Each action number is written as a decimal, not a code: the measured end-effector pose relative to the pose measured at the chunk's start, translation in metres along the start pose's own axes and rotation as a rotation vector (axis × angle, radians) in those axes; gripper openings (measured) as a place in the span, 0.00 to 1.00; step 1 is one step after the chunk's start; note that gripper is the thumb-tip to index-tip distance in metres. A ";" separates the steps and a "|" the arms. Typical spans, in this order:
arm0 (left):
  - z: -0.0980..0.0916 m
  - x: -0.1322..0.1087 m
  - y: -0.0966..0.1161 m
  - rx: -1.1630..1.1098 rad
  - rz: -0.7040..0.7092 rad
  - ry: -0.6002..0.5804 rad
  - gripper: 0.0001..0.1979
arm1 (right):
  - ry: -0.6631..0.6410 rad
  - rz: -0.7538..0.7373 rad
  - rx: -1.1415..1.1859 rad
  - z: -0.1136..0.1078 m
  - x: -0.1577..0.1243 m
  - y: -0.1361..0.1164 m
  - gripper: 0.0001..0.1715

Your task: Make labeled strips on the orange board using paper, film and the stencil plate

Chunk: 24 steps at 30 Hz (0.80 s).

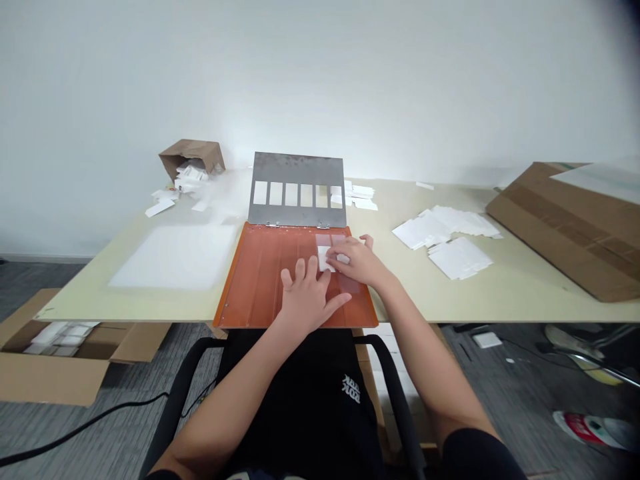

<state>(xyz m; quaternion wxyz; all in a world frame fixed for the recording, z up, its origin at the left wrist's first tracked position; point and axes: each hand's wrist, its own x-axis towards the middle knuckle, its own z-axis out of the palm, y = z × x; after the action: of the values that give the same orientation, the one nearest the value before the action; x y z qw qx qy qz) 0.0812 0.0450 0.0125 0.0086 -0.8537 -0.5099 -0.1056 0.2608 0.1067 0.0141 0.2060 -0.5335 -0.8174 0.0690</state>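
Observation:
An orange board (265,280) lies at the table's front edge, with a grey metal lid (297,167) hinged at its back and standing raised. A row of rectangular windows is cut through that lid. On the board's right half is a small white card (323,259). My right hand (359,260) is bent over this card, thumb and fingers closed together at its right side. Beside it, my left hand (306,297) rests on the board with fingers spread, its fingertips just below the card. Part of the card is hidden under my right fingers.
Stacks of white cards (453,233) lie to the right, before a large cardboard box (565,227). More white pieces (363,195) sit behind the lid. A small carton (193,153) spills white pieces at back left. An open box (55,380) stands on the floor.

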 end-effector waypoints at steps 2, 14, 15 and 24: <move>0.000 0.001 0.000 -0.011 -0.006 -0.002 0.34 | 0.009 0.007 -0.036 0.000 0.004 0.000 0.10; -0.003 -0.001 0.002 -0.004 0.008 0.002 0.33 | -0.069 0.063 -0.108 0.000 0.009 -0.008 0.08; -0.003 -0.002 0.004 -0.006 0.014 -0.002 0.33 | -0.070 0.063 -0.111 0.001 0.009 -0.009 0.08; 0.002 -0.001 0.011 -0.007 0.064 -0.007 0.35 | -0.059 0.073 -0.100 0.001 0.010 -0.007 0.09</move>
<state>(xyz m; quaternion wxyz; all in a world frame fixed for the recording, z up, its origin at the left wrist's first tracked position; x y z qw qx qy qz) 0.0908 0.0384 0.0115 0.0071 -0.8699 -0.4822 -0.1040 0.2508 0.1129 0.0180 0.1522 -0.5705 -0.8055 0.0513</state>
